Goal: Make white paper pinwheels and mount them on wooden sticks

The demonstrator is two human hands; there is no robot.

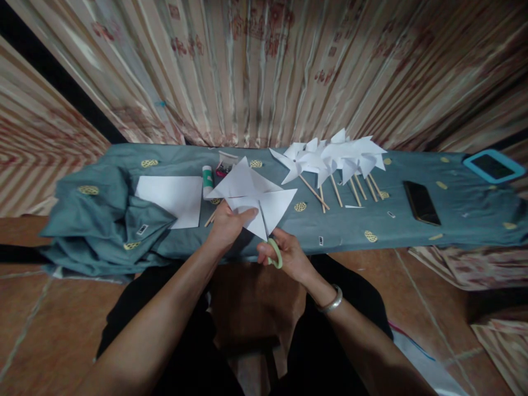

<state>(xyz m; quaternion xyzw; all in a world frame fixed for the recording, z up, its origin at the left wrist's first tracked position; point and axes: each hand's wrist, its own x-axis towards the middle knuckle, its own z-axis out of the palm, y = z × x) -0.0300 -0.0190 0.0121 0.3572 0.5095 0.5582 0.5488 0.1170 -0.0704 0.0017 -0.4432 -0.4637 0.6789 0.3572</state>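
Observation:
My left hand [226, 223] pinches a square sheet of white paper [243, 184] with the thumb on top, holding it above the cloth-covered bench. Slits run from the edges of this paper toward its middle. My right hand [289, 254] grips a pair of scissors [275, 254] by pale green handles. Their blades point up into the near slit and are mostly hidden by the paper. Just beyond the paper stands a green and white glue tube [207, 177], beside a small container with reddish bits [225, 166].
Several white paper pinwheels [330, 157] on wooden sticks lie at the back, right of centre. To the left is a stack of white paper [173, 198], partly under bunched cloth [119, 220]. A black phone [421, 202] and a blue-framed tablet [494, 166] lie at the right.

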